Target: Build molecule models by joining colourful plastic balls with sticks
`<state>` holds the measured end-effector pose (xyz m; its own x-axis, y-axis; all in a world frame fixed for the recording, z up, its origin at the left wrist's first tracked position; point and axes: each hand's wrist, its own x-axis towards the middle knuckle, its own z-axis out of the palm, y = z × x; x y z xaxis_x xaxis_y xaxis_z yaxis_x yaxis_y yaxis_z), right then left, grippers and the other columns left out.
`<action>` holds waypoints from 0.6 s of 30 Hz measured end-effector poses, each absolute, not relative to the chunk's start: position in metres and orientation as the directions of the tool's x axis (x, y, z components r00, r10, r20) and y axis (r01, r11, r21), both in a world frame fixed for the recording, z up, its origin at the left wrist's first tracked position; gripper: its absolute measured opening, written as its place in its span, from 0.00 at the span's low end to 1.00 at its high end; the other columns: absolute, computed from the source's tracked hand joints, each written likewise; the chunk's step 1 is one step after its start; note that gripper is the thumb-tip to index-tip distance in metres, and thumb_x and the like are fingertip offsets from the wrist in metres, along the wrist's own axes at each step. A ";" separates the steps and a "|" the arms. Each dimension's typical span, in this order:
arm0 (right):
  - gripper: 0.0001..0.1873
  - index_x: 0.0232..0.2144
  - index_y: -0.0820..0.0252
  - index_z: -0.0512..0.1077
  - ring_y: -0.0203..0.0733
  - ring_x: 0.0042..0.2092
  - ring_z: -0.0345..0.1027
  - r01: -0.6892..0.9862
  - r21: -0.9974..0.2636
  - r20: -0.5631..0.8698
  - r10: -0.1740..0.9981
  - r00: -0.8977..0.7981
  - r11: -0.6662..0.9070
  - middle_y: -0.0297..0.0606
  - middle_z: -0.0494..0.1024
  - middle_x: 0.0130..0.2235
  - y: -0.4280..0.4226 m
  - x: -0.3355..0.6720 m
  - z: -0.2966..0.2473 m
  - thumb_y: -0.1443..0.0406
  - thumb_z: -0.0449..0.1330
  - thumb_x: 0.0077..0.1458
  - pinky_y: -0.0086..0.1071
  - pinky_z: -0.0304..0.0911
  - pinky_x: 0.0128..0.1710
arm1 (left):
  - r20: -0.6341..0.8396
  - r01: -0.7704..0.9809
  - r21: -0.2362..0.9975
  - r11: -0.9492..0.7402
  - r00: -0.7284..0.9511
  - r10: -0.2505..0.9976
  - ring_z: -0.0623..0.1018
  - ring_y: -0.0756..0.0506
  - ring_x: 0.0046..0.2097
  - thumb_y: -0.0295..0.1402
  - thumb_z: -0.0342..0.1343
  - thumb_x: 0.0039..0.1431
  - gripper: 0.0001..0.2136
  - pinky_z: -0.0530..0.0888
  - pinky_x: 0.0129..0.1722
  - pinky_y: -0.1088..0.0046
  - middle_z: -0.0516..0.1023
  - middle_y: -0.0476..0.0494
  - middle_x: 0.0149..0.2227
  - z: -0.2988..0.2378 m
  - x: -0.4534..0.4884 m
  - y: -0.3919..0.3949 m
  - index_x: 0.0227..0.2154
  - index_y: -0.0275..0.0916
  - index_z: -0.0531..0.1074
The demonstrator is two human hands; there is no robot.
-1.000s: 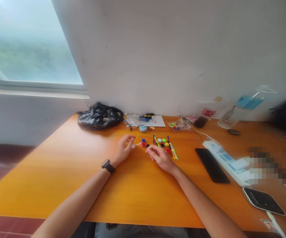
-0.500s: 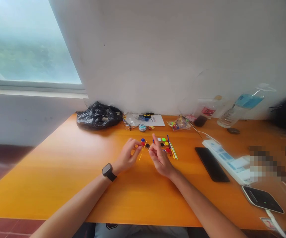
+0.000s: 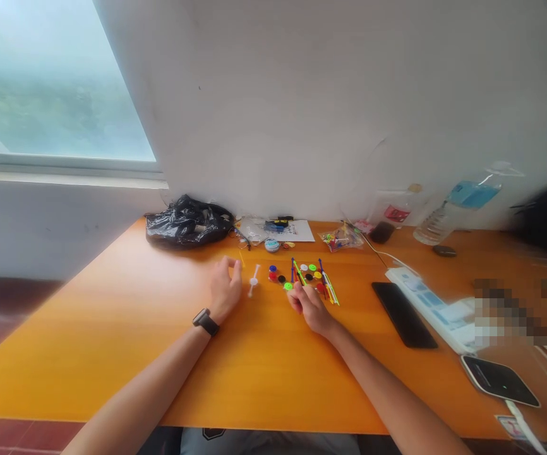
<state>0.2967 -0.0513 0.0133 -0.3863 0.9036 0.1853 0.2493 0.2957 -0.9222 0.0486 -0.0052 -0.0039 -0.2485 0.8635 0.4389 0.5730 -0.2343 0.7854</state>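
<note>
My left hand (image 3: 226, 285), wearing a black watch (image 3: 206, 321), is closed at the left of the small parts. A thin yellow stick (image 3: 242, 258) shows at its thumb tip and looks pinched there. Just right of it lies a white stick with a round middle (image 3: 253, 281). My right hand (image 3: 310, 308) has curled fingers with the thumb pressed against them; what they hold, if anything, is hidden. A green disc (image 3: 288, 287) is beside its fingertips. Beyond lie a blue disc (image 3: 272, 269), a black disc (image 3: 282, 279) and several coloured sticks (image 3: 330, 287).
A black plastic bag (image 3: 188, 221), a round tin (image 3: 272, 245), a paper sheet (image 3: 302, 230) and a bag of small parts (image 3: 342, 238) line the back. On the right are a phone (image 3: 403, 315), a power strip (image 3: 429, 306) and a tilted-looking clear bottle (image 3: 444, 212).
My left hand has moved left with the yellow stick, uncovering the white stick. My right hand has drawn slightly nearer to me, its fingers curling in, and the green disc now shows.
</note>
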 end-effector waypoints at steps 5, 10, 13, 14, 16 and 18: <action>0.41 0.14 0.56 0.55 0.36 0.23 0.50 0.237 -0.924 0.194 0.901 -0.389 0.301 0.32 0.55 0.17 -0.051 0.295 0.013 0.38 0.39 0.70 0.37 0.47 0.28 | 0.444 0.529 0.810 -0.252 -0.274 0.853 0.73 0.41 0.39 0.39 0.50 0.72 0.11 0.67 0.40 0.65 0.75 0.45 0.34 -0.003 0.051 -0.006 0.32 0.42 0.67; 0.41 0.14 0.56 0.58 0.36 0.23 0.53 0.258 -0.917 0.201 0.911 -0.361 0.304 0.32 0.59 0.17 -0.052 0.296 0.017 0.38 0.40 0.70 0.36 0.49 0.29 | 0.456 0.374 0.865 -0.336 -0.302 0.838 0.73 0.44 0.37 0.38 0.48 0.73 0.10 0.69 0.39 0.68 0.75 0.46 0.35 0.001 0.052 -0.007 0.36 0.42 0.69; 0.40 0.15 0.57 0.59 0.37 0.24 0.55 0.259 -0.921 0.200 0.922 -0.331 0.292 0.33 0.61 0.18 -0.052 0.296 0.017 0.39 0.40 0.71 0.36 0.50 0.30 | 0.380 0.223 0.921 -0.320 -0.326 0.866 0.73 0.46 0.36 0.39 0.49 0.72 0.09 0.69 0.38 0.70 0.73 0.47 0.34 0.000 0.052 -0.004 0.40 0.42 0.70; 0.40 0.15 0.57 0.60 0.37 0.24 0.56 0.257 -0.924 0.195 0.927 -0.320 0.283 0.33 0.61 0.18 -0.052 0.296 0.017 0.39 0.40 0.71 0.37 0.50 0.30 | 0.325 0.149 0.945 -0.291 -0.337 0.884 0.73 0.46 0.35 0.40 0.50 0.71 0.09 0.69 0.36 0.71 0.73 0.48 0.33 -0.002 0.052 -0.002 0.41 0.42 0.71; 0.40 0.16 0.57 0.61 0.37 0.24 0.56 0.251 -0.930 0.186 0.934 -0.304 0.267 0.33 0.61 0.19 -0.051 0.296 0.016 0.40 0.41 0.72 0.37 0.50 0.30 | 0.177 -0.049 0.977 -0.207 -0.348 0.921 0.73 0.48 0.31 0.41 0.53 0.68 0.10 0.69 0.34 0.72 0.74 0.47 0.33 -0.004 0.050 0.004 0.42 0.41 0.71; 0.39 0.16 0.57 0.62 0.37 0.25 0.57 0.246 -0.933 0.186 0.936 -0.298 0.263 0.33 0.61 0.19 -0.050 0.296 0.015 0.41 0.41 0.72 0.37 0.50 0.30 | 0.026 -0.261 0.958 -0.119 -0.332 0.943 0.73 0.48 0.30 0.46 0.52 0.68 0.14 0.71 0.33 0.71 0.77 0.44 0.35 -0.005 0.047 0.011 0.42 0.39 0.70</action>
<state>0.2961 -0.0502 0.0152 -0.2979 0.9363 0.1860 0.2458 0.2635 -0.9328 0.0475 0.0109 -0.0049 -0.3323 0.9428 0.0262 -0.2608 -0.1186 0.9581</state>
